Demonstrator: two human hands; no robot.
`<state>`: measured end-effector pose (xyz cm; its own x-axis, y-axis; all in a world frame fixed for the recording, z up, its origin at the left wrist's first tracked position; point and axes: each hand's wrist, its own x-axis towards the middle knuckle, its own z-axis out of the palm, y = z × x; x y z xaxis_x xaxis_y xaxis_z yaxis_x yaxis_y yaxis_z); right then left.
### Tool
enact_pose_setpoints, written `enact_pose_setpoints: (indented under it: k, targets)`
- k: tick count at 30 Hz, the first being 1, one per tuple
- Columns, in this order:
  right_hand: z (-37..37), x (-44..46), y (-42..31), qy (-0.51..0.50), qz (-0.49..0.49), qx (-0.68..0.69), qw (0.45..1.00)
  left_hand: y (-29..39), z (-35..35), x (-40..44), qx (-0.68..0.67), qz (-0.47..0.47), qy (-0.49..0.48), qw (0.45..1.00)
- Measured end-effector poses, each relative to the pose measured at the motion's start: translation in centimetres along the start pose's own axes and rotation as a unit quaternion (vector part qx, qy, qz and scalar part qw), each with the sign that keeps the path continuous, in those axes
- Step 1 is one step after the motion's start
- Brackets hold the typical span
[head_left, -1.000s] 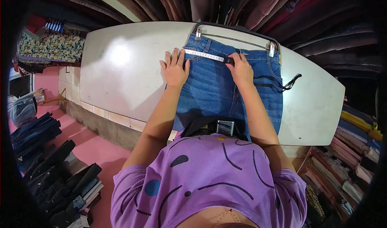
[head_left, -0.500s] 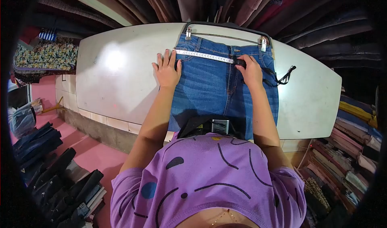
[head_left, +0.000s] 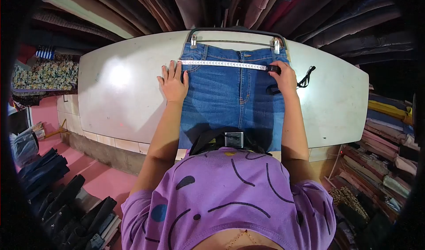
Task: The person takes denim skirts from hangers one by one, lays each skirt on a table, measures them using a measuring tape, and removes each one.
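Observation:
Blue jeans (head_left: pixel 217 86) lie on the white board, clipped at the waistband to a black hanger (head_left: pixel 234 30) by two metal clips. Across them, below the waistband, stretches a white tape strip (head_left: pixel 226 64) with printed marks. My left hand (head_left: pixel 173 84) lies flat at the jeans' left edge, fingers spread, a fingertip on the strip's end. At the right side, my right hand (head_left: pixel 284 76) grips the black case of the tape measure (head_left: pixel 273 68) between thumb and fingers. A black cord (head_left: pixel 305 77) trails from it onto the board.
The white board (head_left: pixel 119 104) spans the view under the jeans. Dark garments (head_left: pixel 212 4) hang along the far side. Folded clothes (head_left: pixel 385 130) are stacked at right, floral fabric (head_left: pixel 44 71) at left. Dark jeans (head_left: pixel 42 170) are piled at lower left above a pink floor (head_left: pixel 95 155).
My right hand has moved right across the jeans with the tape measure, drawing out more strip. My left hand stays at the strip's end. The whole view has shifted slightly.

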<state>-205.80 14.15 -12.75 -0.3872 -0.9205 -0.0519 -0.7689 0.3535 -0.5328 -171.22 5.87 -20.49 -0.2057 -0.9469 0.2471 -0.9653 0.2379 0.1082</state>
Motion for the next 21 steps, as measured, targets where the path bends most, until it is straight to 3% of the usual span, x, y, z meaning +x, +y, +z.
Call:
enact_pose_setpoints:
  k: [21]
  targets:
    - [-3.7, 1.3, 6.7, 0.007, 0.032, -0.053, 0.998, 0.0, -0.3, -0.1, 0.027, 0.002, -0.011, 1.0]
